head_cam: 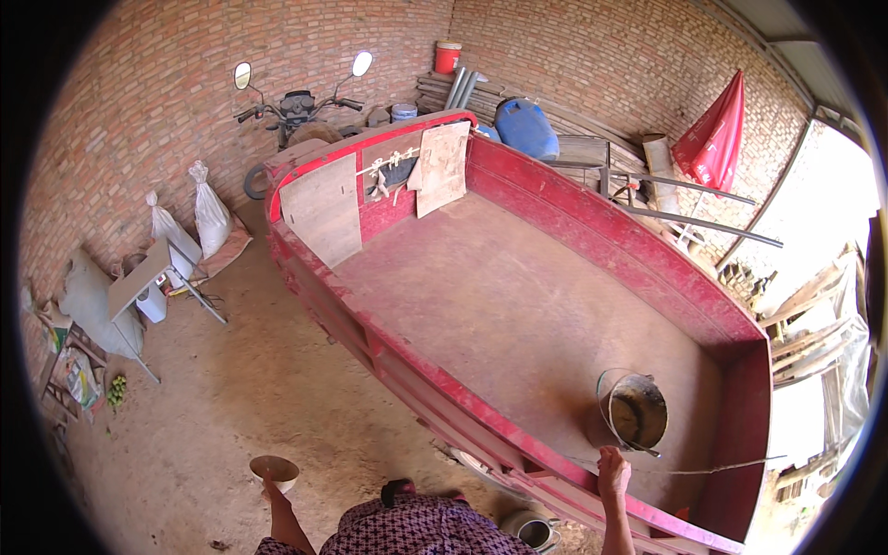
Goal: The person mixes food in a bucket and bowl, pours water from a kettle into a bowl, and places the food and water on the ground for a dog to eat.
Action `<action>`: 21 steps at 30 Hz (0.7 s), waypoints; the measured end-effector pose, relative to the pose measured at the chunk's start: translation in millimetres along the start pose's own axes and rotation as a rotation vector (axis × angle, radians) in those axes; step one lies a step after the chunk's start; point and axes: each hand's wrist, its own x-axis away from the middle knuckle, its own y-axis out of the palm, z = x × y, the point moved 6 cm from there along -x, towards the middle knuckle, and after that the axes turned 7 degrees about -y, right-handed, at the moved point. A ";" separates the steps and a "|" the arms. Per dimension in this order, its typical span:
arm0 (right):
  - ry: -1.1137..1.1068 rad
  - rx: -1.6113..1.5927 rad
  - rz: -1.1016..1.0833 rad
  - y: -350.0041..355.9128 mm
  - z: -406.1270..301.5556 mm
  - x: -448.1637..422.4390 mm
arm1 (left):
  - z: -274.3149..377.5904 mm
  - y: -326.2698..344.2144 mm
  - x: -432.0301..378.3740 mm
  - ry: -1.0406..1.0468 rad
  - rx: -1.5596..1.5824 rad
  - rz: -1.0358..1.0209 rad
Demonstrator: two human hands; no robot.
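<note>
At the lower left, my left hand (269, 483) holds a bowl (275, 472), its fingers partly hidden behind and under it. My right hand (613, 472) is closed at the near side wall of a red cargo bed (444, 388), in line with a thin stick (701, 472) that reaches to the right over the bed. Whether the stick lies in its grip is hard to tell, but the fingers look curled around its end. Just beyond that hand, a dirty bucket (638, 412) with a wire handle stands on the bed floor, dark inside.
A metal can (533, 530) stands on the ground near my feet. A motorcycle handlebar (298, 107) rises at the bed's front. White sacks (211, 211) and a small table (140, 279) stand along the left brick wall. Metal bars (701, 225) jut out beyond the bed.
</note>
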 end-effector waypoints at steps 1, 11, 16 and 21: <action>0.011 -0.008 -0.005 -0.9 -2.0 1.5 | -3.6 -1.7 -2.8 -0.033 0.022 -0.007; -0.012 -0.013 -0.008 -4.1 -7.1 2.4 | -12.9 -12.8 -13.3 -0.014 0.029 -0.054; 0.031 -0.005 -0.030 -3.1 -5.7 0.4 | -0.1 -23.1 1.8 -0.014 -0.176 0.093; 0.009 0.009 0.008 -5.8 3.3 -0.3 | 11.6 -11.3 31.3 -0.017 -0.063 -0.082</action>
